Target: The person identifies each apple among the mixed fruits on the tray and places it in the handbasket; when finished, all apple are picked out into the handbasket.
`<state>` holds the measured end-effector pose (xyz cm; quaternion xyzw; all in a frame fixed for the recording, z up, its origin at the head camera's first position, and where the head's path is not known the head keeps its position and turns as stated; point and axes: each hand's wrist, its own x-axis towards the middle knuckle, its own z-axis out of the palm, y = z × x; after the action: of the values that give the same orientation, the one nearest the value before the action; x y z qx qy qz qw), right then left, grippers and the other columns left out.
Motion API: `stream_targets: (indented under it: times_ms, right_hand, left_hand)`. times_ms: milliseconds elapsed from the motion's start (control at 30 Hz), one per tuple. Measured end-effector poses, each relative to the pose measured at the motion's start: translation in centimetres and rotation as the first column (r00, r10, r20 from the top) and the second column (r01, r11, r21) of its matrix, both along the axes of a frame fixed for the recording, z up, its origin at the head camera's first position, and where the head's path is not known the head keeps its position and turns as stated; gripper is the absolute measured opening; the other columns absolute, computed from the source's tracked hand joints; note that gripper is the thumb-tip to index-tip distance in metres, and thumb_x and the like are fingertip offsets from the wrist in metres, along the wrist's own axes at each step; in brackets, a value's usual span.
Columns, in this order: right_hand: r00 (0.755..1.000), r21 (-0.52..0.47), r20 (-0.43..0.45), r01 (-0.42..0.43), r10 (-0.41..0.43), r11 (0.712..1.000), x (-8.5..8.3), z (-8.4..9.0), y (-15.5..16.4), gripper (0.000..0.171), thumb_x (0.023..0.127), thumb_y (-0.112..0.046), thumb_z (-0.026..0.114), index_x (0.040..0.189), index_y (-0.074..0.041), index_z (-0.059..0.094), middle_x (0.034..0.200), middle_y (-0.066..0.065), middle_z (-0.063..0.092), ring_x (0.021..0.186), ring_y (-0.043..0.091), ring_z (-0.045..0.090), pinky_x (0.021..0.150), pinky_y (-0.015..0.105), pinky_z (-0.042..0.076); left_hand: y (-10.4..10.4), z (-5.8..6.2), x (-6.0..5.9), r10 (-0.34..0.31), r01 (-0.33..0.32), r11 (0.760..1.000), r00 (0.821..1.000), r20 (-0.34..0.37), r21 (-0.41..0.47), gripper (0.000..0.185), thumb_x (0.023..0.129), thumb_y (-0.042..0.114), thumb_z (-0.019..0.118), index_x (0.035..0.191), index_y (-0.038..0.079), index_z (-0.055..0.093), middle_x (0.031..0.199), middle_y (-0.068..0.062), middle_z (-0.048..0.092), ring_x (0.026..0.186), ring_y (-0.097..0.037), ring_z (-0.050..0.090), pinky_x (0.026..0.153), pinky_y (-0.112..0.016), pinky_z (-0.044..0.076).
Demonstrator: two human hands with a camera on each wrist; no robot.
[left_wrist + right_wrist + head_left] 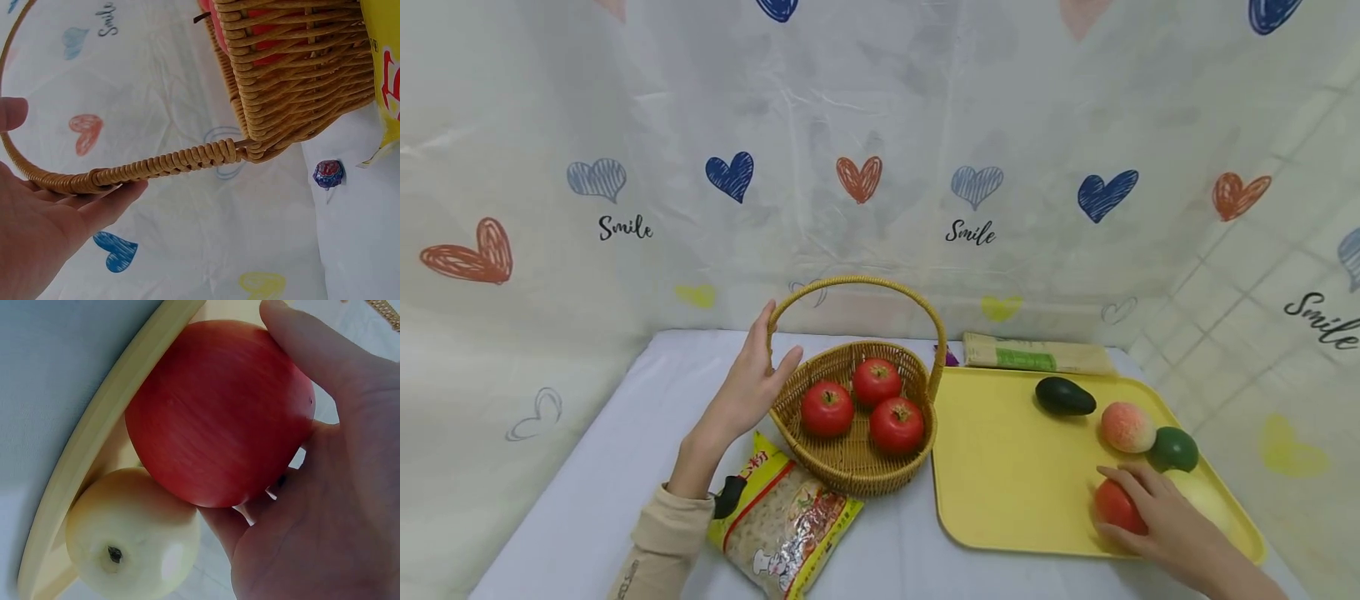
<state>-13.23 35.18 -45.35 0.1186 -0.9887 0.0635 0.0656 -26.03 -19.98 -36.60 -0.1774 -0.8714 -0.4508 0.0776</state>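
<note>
In the head view my left hand [747,383] is at the left side of the handle [859,281] of a wicker basket [850,482]. Its fingers lie almost straight behind the handle in the left wrist view, thumb held apart. Three red apples [827,409] sit inside the basket. My right hand [1172,518] curls thumb and fingers round another red apple [219,412], low on the right of a yellow tray [1007,467]. Beside that apple lies a pale yellow fruit [134,534], partly hidden by the hand in the head view.
A peach [1127,427], a green fruit [1174,450] and a dark avocado [1065,396] lie on the tray. Behind it is a long beige packet [1037,355]. A yellow food bag [786,529] lies in front of the basket. A wrapped lollipop [329,174] rests on the table.
</note>
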Motion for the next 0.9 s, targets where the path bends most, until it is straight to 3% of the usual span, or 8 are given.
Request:
stream_targets:
  times_ms: [200,500,600,733,900]
  right_hand:
    - [0.999,0.052,-0.015,-0.033,0.034,0.998,0.7,-0.4,0.5,0.08,0.07,-0.057,0.088,0.131,-0.012,0.063,0.124,0.011,0.059,0.103,0.024,0.06,0.075,0.037,0.058]
    - [0.992,-0.024,0.125,0.034,-0.031,0.999,0.6,0.4,-0.3,0.083,0.071,-0.062,0.085,0.135,-0.014,0.062,0.127,0.012,0.058,0.103,0.022,0.056,0.072,0.025,0.052]
    - [0.992,-0.058,0.124,0.021,-0.013,0.998,0.6,0.9,-1.5,0.081,0.073,-0.061,0.085,0.136,-0.015,0.062,0.127,0.012,0.058,0.103,0.02,0.056,0.07,0.023,0.052]
    - [0.998,-0.072,0.035,-0.053,0.056,0.996,-0.3,2.1,-4.4,0.077,0.073,-0.053,0.088,0.136,-0.017,0.062,0.128,0.01,0.061,0.107,0.022,0.059,0.074,0.03,0.058]
    - [0.983,-0.094,-0.017,-0.184,0.183,0.978,-1.8,5.2,-9.4,0.072,0.078,-0.047,0.088,0.14,-0.023,0.059,0.135,0.008,0.059,0.114,0.024,0.062,0.078,0.036,0.061]
  left_hand:
    - [0.2,-0.4,0.3,-0.002,0.002,1.0,1.0,0.01,0.007,0.087,0.106,0.052,0.047,0.166,0.021,-0.008,0.174,-0.011,0.0,0.158,-0.042,0.017,0.113,-0.065,0.042]
    - [0.2,-0.3,0.2,0.0,0.0,1.0,1.0,-0.003,-0.002,0.087,0.106,0.052,0.047,0.166,0.022,-0.008,0.174,-0.011,0.001,0.158,-0.042,0.019,0.11,-0.064,0.045]
    - [0.3,-0.3,0.2,-0.001,0.001,1.0,1.0,-0.007,-0.007,0.087,0.107,0.052,0.047,0.166,0.021,-0.008,0.174,-0.011,0.001,0.158,-0.042,0.019,0.11,-0.063,0.045]
    - [0.2,-0.1,0.2,0.007,-0.007,1.0,1.0,-0.018,-0.021,0.087,0.107,0.051,0.047,0.166,0.02,-0.008,0.174,-0.013,0.001,0.157,-0.043,0.021,0.109,-0.062,0.046]
    - [0.2,0.2,0.2,0.013,-0.014,1.0,1.0,-0.024,-0.027,0.088,0.106,0.053,0.047,0.166,0.019,-0.009,0.174,-0.014,0.0,0.157,-0.043,0.021,0.111,-0.063,0.044]
